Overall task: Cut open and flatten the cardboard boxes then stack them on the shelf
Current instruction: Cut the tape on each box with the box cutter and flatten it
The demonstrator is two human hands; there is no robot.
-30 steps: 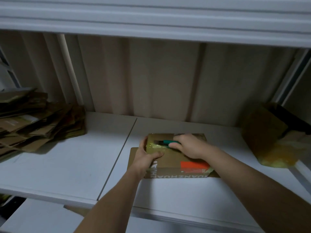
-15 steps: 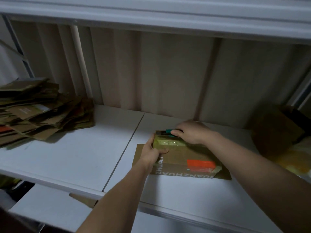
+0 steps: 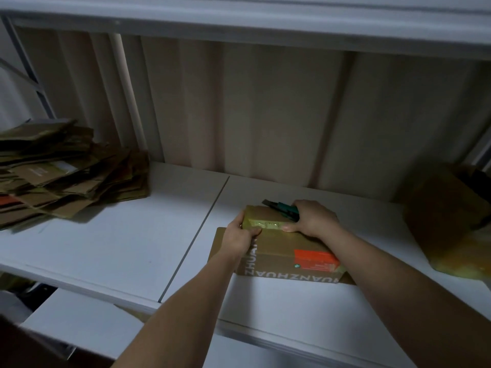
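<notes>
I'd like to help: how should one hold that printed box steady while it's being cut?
Grip the cardboard box at its far left corner, coming from the left, as the left hand does. This keeps fingers off the taped top edge where the right hand runs the green knife.

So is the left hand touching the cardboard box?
Touching. The head view shows the left hand gripping the cardboard box at its far left corner, thumb pressed on top.

Two bare hands, the left hand [image 3: 240, 236] and the right hand [image 3: 313, 219], are at one unflattened cardboard box [image 3: 285, 251] on one white shelf [image 3: 111, 248]. One green utility knife [image 3: 283, 208] is in view. One pile of flattened cardboard [image 3: 66, 176] lies at far left, its sheets too many and too dim to count. One more brown box [image 3: 441, 205] stands at far right.
</notes>
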